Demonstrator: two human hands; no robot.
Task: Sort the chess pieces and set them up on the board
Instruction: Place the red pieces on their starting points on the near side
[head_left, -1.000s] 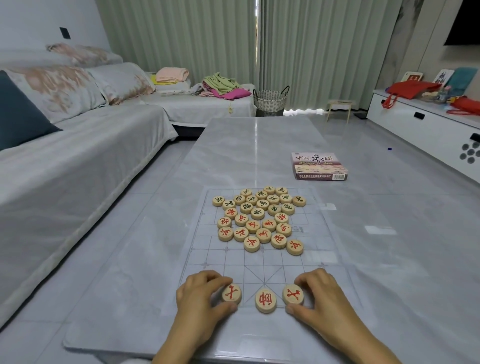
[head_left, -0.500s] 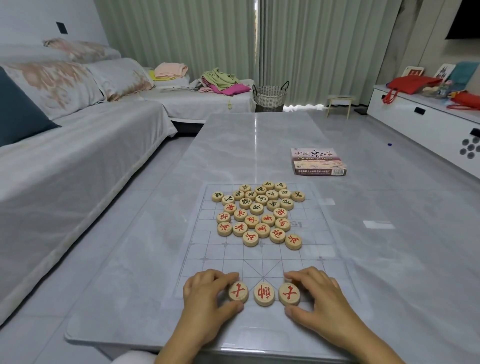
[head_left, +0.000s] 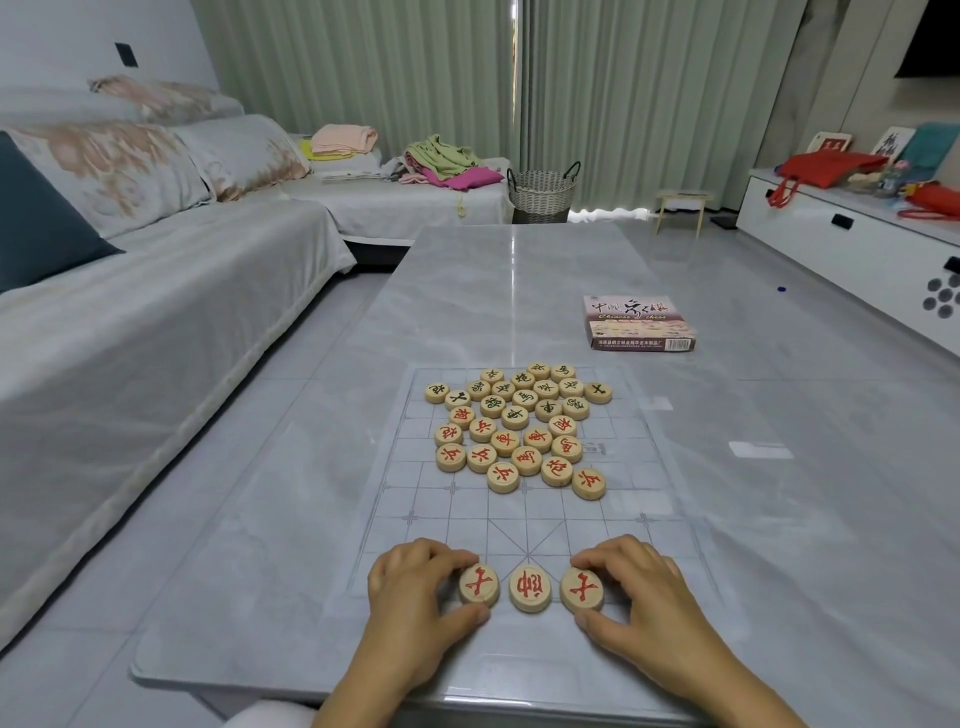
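Currently, left red piece (head_left: 479, 584) is pinched by left hand (head_left: 415, 592) fingers, right red piece (head_left: 582, 590) by right hand (head_left: 644, 597) fingers. Middle piece (head_left: 530, 587) is flanked.

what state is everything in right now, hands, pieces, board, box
left hand, pinching the left red piece at the near edge of the board
right hand, pinching the right red piece there too
middle red piece, flat between them, untouched
other pieces, clustered face up mid-board
board, spread flat on table
box, closed, flat beyond the board

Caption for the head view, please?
Left hand pinches one round wooden red-marked piece, right hand its twin, flanking the middle piece on the transparent gridded board.
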